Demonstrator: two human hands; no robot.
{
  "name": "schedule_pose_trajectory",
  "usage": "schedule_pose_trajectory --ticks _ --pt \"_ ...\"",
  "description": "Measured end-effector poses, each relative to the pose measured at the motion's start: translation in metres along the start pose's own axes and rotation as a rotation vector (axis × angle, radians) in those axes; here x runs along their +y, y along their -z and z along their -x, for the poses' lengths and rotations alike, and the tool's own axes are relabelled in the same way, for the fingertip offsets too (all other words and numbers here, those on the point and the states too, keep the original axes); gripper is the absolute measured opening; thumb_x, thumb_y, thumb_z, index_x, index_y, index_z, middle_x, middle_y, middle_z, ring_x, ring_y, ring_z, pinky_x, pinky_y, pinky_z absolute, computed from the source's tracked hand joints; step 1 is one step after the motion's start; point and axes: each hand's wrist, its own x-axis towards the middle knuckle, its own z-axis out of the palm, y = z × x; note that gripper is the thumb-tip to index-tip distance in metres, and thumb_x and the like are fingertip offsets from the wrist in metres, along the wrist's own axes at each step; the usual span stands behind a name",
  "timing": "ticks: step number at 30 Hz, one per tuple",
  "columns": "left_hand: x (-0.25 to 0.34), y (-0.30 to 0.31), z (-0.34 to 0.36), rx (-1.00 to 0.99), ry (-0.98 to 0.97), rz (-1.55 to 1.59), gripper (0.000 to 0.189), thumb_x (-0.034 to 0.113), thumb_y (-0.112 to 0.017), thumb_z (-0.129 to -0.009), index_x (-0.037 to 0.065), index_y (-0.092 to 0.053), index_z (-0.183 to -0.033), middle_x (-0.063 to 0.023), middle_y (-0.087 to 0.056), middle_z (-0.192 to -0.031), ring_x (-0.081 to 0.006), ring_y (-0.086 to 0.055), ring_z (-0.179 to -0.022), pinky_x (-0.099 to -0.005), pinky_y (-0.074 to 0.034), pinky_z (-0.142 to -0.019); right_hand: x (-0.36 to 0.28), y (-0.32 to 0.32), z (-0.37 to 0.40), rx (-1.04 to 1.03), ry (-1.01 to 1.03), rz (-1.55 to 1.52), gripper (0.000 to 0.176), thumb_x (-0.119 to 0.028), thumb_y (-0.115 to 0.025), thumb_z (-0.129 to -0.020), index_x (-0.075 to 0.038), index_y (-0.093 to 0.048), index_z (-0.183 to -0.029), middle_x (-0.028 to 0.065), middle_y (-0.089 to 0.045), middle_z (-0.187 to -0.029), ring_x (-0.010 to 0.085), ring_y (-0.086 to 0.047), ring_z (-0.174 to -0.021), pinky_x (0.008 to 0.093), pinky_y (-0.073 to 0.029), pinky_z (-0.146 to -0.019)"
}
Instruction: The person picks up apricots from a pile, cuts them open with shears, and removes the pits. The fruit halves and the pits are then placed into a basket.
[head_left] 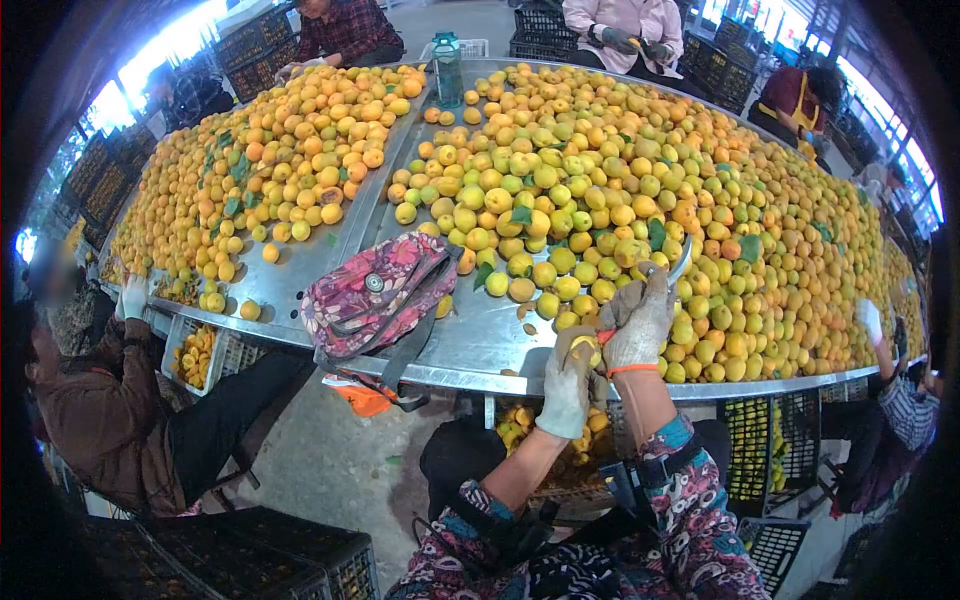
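Note:
Both of my hands wear white work gloves with brown-stained fingers, held close together over the near edge of the metal table. My left hand [567,388] is closed around an apricot [582,346], mostly hidden by the fingers. Just right of it, my right hand [637,325] is closed on a curved knife [682,260], whose blade points up and away from the fruit. The knife's handle is hidden in the glove. Beyond my hands spreads a large heap of yellow and orange apricots [590,190] with some green leaves among them.
A pink floral bag [375,290] lies left on the metal table [470,355]. A green bottle [447,70] stands at the back. Below my hands sits a crate with cut apricots [520,420]. Black crates [750,430] stand right. Co-workers sit around the table, one close left [100,400].

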Motion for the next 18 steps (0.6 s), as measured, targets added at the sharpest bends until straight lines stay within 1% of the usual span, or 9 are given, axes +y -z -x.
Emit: schedule_pose_trajectory --ticks 1,2,4,6,8,11,14,17,18 --pt "-0.001 0.0 0.001 -0.009 -0.02 -0.005 0.023 0.023 -0.052 -0.093 0.007 -0.052 -0.111 -0.0013 -0.054 -0.09 -0.0096 -0.05 -0.066 -0.0236 -0.043 -0.053 -0.001 -0.001 0.0 -0.006 0.001 -0.017 0.018 -0.025 -0.044 -0.095 -0.009 -0.049 -0.102 -0.0032 -0.029 -0.048 0.0085 -0.029 -0.036 0.0263 -0.024 -0.031" --pt "-0.002 0.0 0.002 -0.017 -0.039 -0.012 0.024 0.023 -0.051 -0.094 0.007 -0.052 -0.111 -0.0011 -0.054 -0.09 -0.01 -0.051 -0.066 -0.0238 -0.043 -0.053 -0.001 -0.002 0.003 -0.061 0.068 0.037 0.017 -0.023 -0.045 -0.095 -0.008 -0.049 -0.103 -0.0032 -0.031 -0.049 0.008 -0.029 -0.036 0.0258 -0.024 -0.031" --pt "-0.013 0.004 -0.007 0.007 -0.385 -0.371 0.027 0.028 -0.05 -0.094 0.008 -0.052 -0.111 -0.001 -0.054 -0.088 -0.0107 -0.051 -0.066 -0.024 -0.043 -0.054 0.0 -0.006 0.013 -0.168 0.201 0.142 0.016 -0.019 -0.047 -0.095 -0.007 -0.049 -0.105 -0.0032 -0.034 -0.05 0.0069 -0.031 -0.037 0.0247 -0.025 -0.031" --pt "-0.009 0.004 -0.01 0.06 -0.304 -0.3 0.027 0.031 -0.049 -0.094 0.009 -0.053 -0.11 -0.0007 -0.055 -0.085 -0.0107 -0.052 -0.066 -0.0243 -0.043 -0.053 0.002 -0.008 0.017 -0.243 0.26 0.163 0.015 -0.016 -0.047 -0.095 -0.006 -0.049 -0.106 -0.0029 -0.037 -0.052 0.0061 -0.033 -0.038 0.0236 -0.027 -0.032" --pt "-0.002 0.003 -0.011 0.128 0.21 0.206 0.026 0.032 -0.047 -0.094 0.012 -0.055 -0.107 -0.0001 -0.058 -0.083 -0.01 -0.055 -0.065 -0.0246 -0.043 -0.052 0.003 -0.013 0.026 -0.264 0.276 0.19 0.014 -0.012 -0.048 -0.094 -0.005 -0.049 -0.107 -0.0028 -0.039 -0.055 0.0057 -0.034 -0.04 0.0224 -0.028 -0.033" --pt "0.008 -0.002 -0.013 0.198 0.387 0.34 0.023 0.038 -0.049 -0.092 0.017 -0.055 -0.098 0.0009 -0.054 -0.073 -0.0113 -0.051 -0.057 -0.0247 -0.039 -0.046 0.014 -0.008 0.021 -0.38 0.371 0.318 0.015 -0.013 -0.046 -0.095 -0.006 -0.048 -0.108 -0.0028 -0.039 -0.055 0.0058 -0.034 -0.041 0.0215 -0.028 -0.034" --pt "0.026 0.0 -0.009 0.135 0.537 0.332 0.026 0.045 -0.048 -0.09 0.019 -0.052 -0.089 0.0011 -0.048 -0.065 -0.0123 -0.042 -0.046 -0.0272 -0.032 -0.039 0.013 -0.012 0.017 -0.295 0.222 0.215 0.017 -0.017 -0.047 -0.095 -0.006 -0.049 -0.107 -0.0025 -0.037 -0.055 0.0072 -0.032 -0.038 0.0234 -0.027 -0.031" --pt "0.017 0.003 -0.016 0.218 0.529 0.307 0.03 0.05 -0.047 -0.089 0.021 -0.05 -0.083 0.0016 -0.043 -0.061 -0.0128 -0.034 -0.039 -0.0285 -0.024 -0.034 0.023 -0.009 0.012 -0.289 0.229 0.166 0.017 -0.018 -0.046 -0.096 -0.006 -0.049 -0.107 -0.0021 -0.037 -0.053 0.0083 -0.031 -0.036 0.0244 -0.027 -0.031" --pt "0.015 0.006 -0.017 0.213 0.533 0.342 0.03 0.051 -0.047 -0.088 0.021 -0.05 -0.083 0.0016 -0.043 -0.061 -0.0128 -0.034 -0.04 -0.028 -0.024 -0.035 0.024 -0.009 0.012 -0.304 0.215 0.144 0.016 -0.016 -0.047 -0.095 -0.006 -0.049 -0.107 -0.0021 -0.038 -0.054 0.0076 -0.032 -0.037 0.0235 -0.027 -0.032"
